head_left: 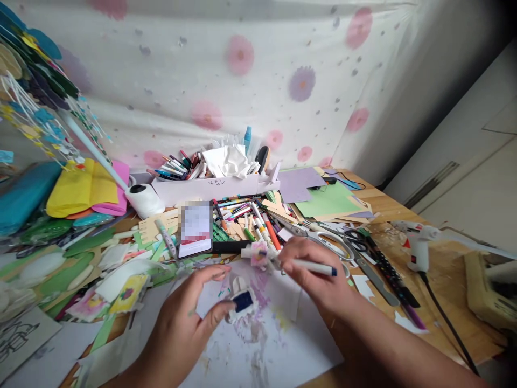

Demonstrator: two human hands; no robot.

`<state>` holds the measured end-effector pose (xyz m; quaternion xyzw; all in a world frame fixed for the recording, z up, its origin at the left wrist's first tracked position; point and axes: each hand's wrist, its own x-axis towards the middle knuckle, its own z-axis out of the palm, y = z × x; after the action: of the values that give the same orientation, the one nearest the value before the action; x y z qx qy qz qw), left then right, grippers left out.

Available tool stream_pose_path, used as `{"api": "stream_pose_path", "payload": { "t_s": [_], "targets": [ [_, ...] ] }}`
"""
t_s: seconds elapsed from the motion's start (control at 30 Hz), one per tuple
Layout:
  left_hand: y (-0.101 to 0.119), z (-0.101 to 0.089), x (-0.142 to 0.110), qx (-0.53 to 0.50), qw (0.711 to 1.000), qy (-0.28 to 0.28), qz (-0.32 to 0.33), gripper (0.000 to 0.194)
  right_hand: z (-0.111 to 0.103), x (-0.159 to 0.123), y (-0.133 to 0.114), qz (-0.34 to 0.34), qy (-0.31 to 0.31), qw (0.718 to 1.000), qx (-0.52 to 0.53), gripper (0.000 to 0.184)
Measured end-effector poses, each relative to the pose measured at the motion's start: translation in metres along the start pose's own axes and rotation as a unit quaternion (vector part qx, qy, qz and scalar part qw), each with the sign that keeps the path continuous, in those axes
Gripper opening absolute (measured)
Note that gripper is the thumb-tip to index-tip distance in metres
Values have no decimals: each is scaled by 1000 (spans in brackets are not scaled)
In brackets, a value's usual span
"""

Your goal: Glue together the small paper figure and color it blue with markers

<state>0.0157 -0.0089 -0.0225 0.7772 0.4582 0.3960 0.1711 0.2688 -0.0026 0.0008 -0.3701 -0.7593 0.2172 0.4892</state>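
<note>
My left hand [189, 318] pinches a small white paper cut-out with a dark blue patch [241, 300] between thumb and fingers, over a stained white sheet [266, 345]. My right hand [315, 275] grips a white marker with a dark blue end [313, 266], its tip pointing left toward a small pink and white paper piece [258, 253]. The two hands are close together, just above the sheet.
Loose markers [254, 218] and paper scraps litter the table behind the hands. A white box of pens and tissue [210, 186], scissors [335, 240], a glue gun [418, 245], coloured paper sheets [323, 199] and felt pieces [81, 188] surround the work spot.
</note>
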Motion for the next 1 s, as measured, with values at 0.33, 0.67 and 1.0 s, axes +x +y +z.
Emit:
{"api": "stream_pose_path", "payload": {
  "t_s": [0.33, 0.67, 1.0],
  "targets": [
    [-5, -4, 4, 55, 996, -2, 66, 8, -32, 10, 37, 110, -157, 928, -318, 43],
    [-5, -3, 6, 60, 995, -11, 75, 6, -32, 33, 19, 136, -205, 902, -356, 22],
    [-10, -1, 5, 67, 995, -16, 73, 4, 18, 93, 70, 211, -274, 832, -433, 28]
  ]
}}
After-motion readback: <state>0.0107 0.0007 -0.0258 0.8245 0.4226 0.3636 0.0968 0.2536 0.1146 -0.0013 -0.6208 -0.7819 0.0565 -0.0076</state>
